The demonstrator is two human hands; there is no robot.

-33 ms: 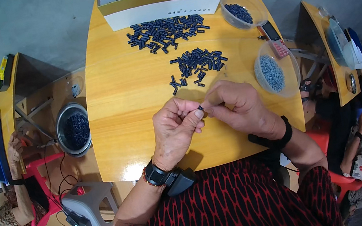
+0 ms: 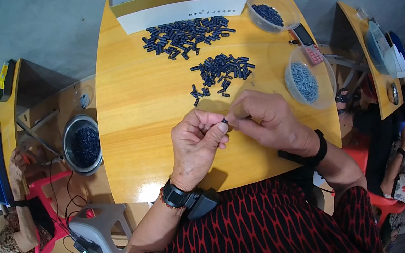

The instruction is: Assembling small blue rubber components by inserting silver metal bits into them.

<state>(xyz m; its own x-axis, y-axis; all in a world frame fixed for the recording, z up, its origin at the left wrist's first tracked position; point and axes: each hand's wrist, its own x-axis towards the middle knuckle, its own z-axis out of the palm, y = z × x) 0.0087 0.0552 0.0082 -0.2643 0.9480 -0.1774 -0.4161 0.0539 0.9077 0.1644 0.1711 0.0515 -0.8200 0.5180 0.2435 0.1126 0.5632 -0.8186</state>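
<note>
Over the near half of the table, my left hand (image 2: 192, 146) pinches a small black plastic piece (image 2: 224, 121) between thumb and forefinger. My right hand (image 2: 267, 119) is closed right beside it, its thumb and forefinger pressed together at the piece; whatever they hold is hidden. Just beyond my hands lies a loose pile of short black tube-like pieces (image 2: 223, 68). A larger pile of similar black pieces (image 2: 187, 34) spreads farther back, in front of a white and gold box (image 2: 184, 13). To the right stands a clear bowl of small grey-blue parts (image 2: 304, 81).
Another clear bowl (image 2: 269, 14) with dark pieces stands at the far right, near a calculator (image 2: 309, 46) with red keys. A metal basin (image 2: 81, 145) of black pieces sits left of the table, above a grey stool (image 2: 100, 232). Other people sit at tables on both sides.
</note>
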